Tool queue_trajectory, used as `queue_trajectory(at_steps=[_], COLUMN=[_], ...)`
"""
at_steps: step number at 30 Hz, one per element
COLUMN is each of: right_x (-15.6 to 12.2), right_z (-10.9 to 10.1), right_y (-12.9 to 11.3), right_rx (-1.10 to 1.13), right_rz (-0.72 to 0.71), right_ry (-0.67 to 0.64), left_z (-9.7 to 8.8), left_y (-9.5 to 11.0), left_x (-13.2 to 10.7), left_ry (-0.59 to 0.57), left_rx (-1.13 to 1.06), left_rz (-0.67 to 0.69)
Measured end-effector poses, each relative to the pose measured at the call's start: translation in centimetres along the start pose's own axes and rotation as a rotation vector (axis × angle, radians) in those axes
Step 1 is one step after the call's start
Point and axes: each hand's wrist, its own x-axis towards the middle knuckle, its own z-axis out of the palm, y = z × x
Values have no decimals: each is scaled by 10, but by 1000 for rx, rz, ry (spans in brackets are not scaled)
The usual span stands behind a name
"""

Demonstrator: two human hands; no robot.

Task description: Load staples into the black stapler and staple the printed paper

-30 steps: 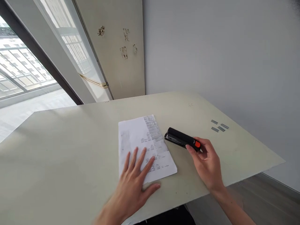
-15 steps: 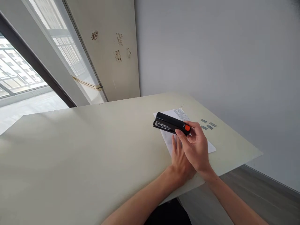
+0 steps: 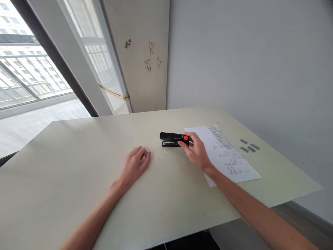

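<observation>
A black stapler point(image 3: 170, 136) with an orange-red patch at its rear sits at the middle of the table, its front pointing left. My right hand point(image 3: 196, 149) grips its back end between thumb and fingers; the underside seems to rest on the tabletop. To the left, my left hand point(image 3: 135, 162) lies on the table with fingers curled in and thumb bent against them, nothing visible in it. White printed paper point(image 3: 226, 158) lies flat to the right, partly behind my right wrist and forearm.
Several short grey strips of staples point(image 3: 251, 149) lie right of the paper. The pale table point(image 3: 109, 149) has its front edge close to my body. Beyond it stand a grey wall point(image 3: 241, 62) and a white cabinet or fridge point(image 3: 145, 83) with peeled marks.
My right hand has lowered the stapler to the table, left of the paper. My left hand has come off the paper and moved left, curling its fingers. The view has shifted slightly left.
</observation>
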Motion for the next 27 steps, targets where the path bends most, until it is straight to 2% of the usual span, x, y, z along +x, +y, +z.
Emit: queue_trajectory(at_steps=[3,7,9,13,17,23,27], right_x=[6,6,4,1,0,-2,-3], right_z=[25,44,47,48,47,52,56], right_y=[2,-1,-2,-4,-5,0,5], right_rx=[54,89,53,12,21,35,55], right_rz=[32,32,-1,-15,47,105,92], right_ry=[-143,-308,-359,-428,-461,-387,-371], left_z=[-14,-12,-9,-5,-6,-3,-4], left_y=[-27,-41,-43,-44,-45,-48,-51], left_x=[-5,-7,-7,-7,-8,-9,-8], left_ry=[-3,-18,-60,-131,-143,-131,-103], left_rx=[-25,-117,-140,-109,-136,-193,-232], left_rz=[-111,-220,-218,-119,-78,-113,-133])
